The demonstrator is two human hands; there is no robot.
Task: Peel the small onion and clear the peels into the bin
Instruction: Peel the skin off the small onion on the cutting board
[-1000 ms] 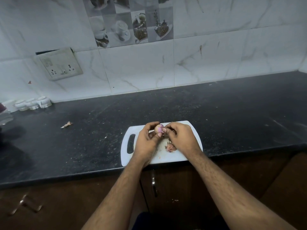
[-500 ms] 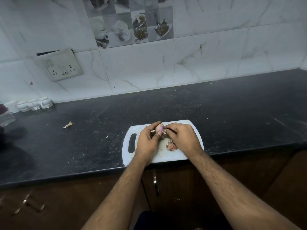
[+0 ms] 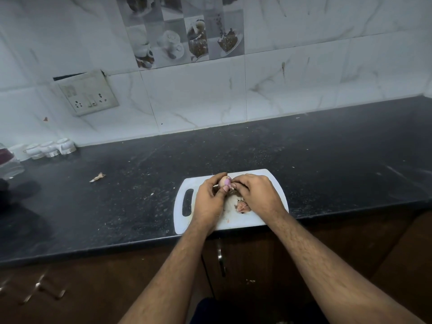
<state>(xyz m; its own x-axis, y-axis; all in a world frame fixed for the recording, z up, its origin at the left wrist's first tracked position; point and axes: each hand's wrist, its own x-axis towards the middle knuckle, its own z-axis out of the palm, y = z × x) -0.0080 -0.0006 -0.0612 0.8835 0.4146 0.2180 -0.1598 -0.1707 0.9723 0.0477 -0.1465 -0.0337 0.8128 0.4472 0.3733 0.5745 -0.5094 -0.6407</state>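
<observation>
Now both hands meet above the white board at the counter's front edge. Left hand is curled around the onion, fingers closed on it. Right hand pinches at the onion's side; what it grips is hidden. Loose peels lie on the board below, and 1 scrap sits well left.

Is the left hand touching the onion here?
Touching. In the head view the left hand wraps its fingers and thumb around the onion, with no gap, above the cutting board.
</observation>
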